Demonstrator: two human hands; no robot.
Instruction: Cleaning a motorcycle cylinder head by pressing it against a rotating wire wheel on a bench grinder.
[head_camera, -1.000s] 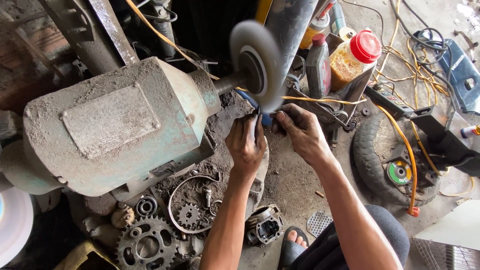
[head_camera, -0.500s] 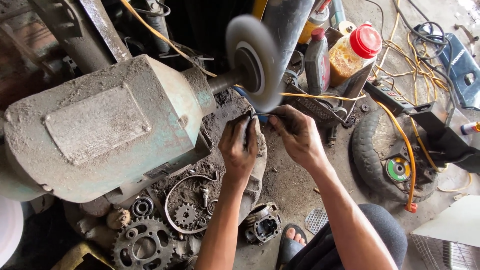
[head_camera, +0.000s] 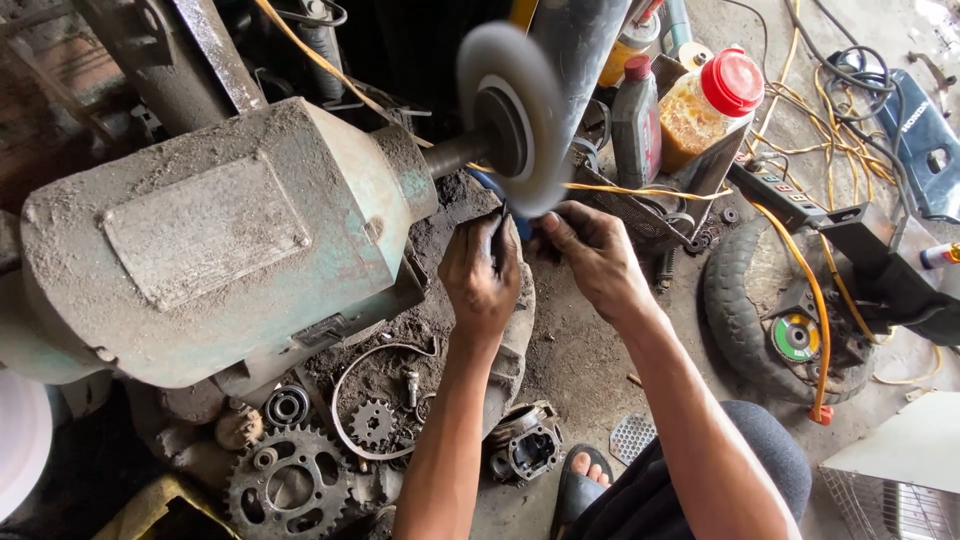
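Change since earlier frame: both hands have crept up the frame toward the wheel; the grinder body fills more of the left side.
Workpiece: small dark metal part (head_camera: 500, 225), thin and blade-like, just below centre-top of the frame, its upper end at the lower rim of the wheel; kind too small to tell.
Handling: judged light, stiff, hard-edged and likely greasy; best pinched at both ends, fingertips kept off the rim.
Left hand (head_camera: 482, 275): clenched around the lower end of the part, knuckles toward the camera.
Right hand (head_camera: 592, 255): fingertips pinching the part's end from the right; a blue bit shows between the hands.
Wheel: grey buffing wheel (head_camera: 520, 115), blurred, on the shaft of the bench grinder (head_camera: 220, 235), whose dusty green housing spans the left.
Below: sprocket (head_camera: 290, 485) and small gear (head_camera: 373, 423), lower left; engine part (head_camera: 525, 450), lower centre.
Right side: red-capped jar (head_camera: 712, 105) and grey bottle (head_camera: 637, 120), upper right; small tyre (head_camera: 745, 300) with yellow cable (head_camera: 815, 300), right.
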